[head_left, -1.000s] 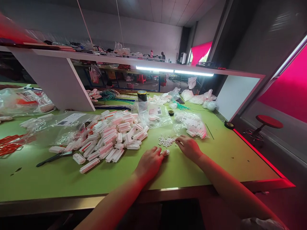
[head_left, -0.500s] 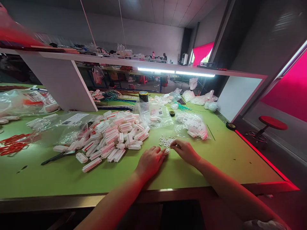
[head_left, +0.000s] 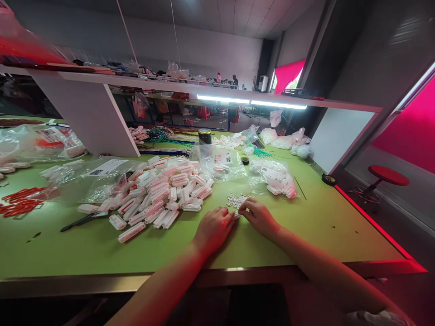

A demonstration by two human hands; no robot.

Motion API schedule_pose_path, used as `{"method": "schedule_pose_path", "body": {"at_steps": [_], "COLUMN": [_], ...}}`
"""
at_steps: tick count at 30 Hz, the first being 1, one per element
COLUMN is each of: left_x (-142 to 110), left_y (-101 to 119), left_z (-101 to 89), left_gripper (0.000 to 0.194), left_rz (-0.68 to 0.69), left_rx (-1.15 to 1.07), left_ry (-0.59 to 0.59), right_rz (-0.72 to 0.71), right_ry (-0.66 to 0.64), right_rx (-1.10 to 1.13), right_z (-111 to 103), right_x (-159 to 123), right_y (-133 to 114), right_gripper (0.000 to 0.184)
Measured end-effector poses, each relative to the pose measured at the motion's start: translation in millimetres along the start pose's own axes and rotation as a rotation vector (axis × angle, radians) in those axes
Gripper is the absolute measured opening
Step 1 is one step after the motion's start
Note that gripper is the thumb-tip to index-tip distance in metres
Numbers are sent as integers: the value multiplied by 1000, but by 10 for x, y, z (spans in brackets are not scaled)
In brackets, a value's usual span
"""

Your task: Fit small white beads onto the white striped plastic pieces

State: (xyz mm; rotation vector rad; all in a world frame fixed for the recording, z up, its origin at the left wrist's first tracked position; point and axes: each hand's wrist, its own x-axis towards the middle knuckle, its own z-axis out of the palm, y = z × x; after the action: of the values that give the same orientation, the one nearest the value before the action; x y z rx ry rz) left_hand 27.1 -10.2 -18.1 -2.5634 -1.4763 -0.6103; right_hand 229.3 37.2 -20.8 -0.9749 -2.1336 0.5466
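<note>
My left hand [head_left: 215, 226] rests on the green table with its fingers closed on a white plastic connector housing [head_left: 237, 214], mostly covered by the fingers. Over the right end of that housing, my right hand [head_left: 258, 216] pinches with thumb and forefinger; whatever is in the pinch is too small to make out. Just beyond both hands lies a small scatter of tiny white plugs [head_left: 234, 199]. To the left spreads a large heap of white connector housings [head_left: 159, 192], some with red strips.
Black-handled scissors [head_left: 79, 222] lie left of the heap, near orange-red strips [head_left: 23, 199]. Clear bags [head_left: 273, 176] of white parts sit behind my hands. Black tape rolls [head_left: 205, 136] stand farther back. A shelf panel [head_left: 84, 117] rises at left; a red stool [head_left: 388, 174] is off to the right.
My right hand has moved slightly left from the edge of the tiny plugs to the housing in my left hand. My left hand keeps its hold.
</note>
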Motion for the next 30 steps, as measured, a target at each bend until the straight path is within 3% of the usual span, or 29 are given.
{"method": "schedule_pose_path", "body": {"at_steps": [9,12,18,25,30], "left_x": [10,12,12,2,-11], "left_y": [-12,-12,10,77,72], "left_z": [20,19,-38,-56,-28], "left_gripper": [30,30,32,39,39], "left_rz": [-12,1,38,74,70], "left_rx": [1,5,65,107,83], "left_ry": [-16,-34,-112,-167,-123], "right_rz": [-114,-125,-17,83,176], "right_ry": [-11,34,155,83,3], "right_rx": [-300,-256,-154,-320,-506], "right_z": [-17,-63,-240,-283,-193], "right_x": [-94,-86,28,47,105], "right_y": [-66,-41,205,394,433], "right_gripper": [19,20,16,13,12]}}
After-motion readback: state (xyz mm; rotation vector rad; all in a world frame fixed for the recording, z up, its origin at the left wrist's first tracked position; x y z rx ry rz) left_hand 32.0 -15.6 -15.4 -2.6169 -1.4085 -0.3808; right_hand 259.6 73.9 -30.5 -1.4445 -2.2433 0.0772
